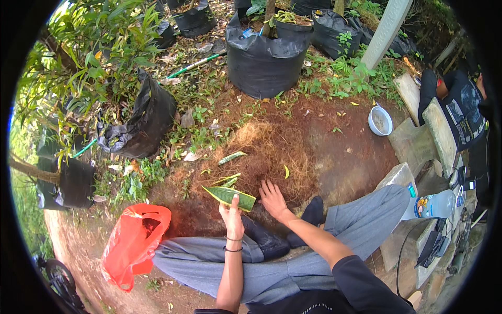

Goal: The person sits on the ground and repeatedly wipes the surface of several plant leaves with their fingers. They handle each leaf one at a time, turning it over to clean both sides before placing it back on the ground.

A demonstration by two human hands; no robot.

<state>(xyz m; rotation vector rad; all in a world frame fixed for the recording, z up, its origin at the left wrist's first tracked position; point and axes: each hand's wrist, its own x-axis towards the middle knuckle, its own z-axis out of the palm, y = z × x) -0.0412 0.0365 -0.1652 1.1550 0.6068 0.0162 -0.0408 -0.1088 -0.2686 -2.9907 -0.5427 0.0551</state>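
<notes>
My left hand point(233, 219) pinches a piece of snake plant leaf point(225, 195), green with yellow edges, its pointed end to the left. Just right of it, my right hand point(272, 199) lies with fingers apart on a pile of brown coconut fibre point(269, 144) on the ground. Beyond the held leaf, another cut leaf piece point(231, 158) rests on the fibre. Narrower green strips point(229, 181) show right behind the held leaf and are partly covered by it. A small curved yellow-green sliver point(286, 171) sits farther right on the pile.
An orange-red plastic bag point(130, 246) stands open beside my left knee. Black grow bags point(265, 65) with plants line the far side and left. A white bowl point(380, 121), stone benches point(413, 138), a water bottle point(436, 204) and another person point(460, 107) are at right.
</notes>
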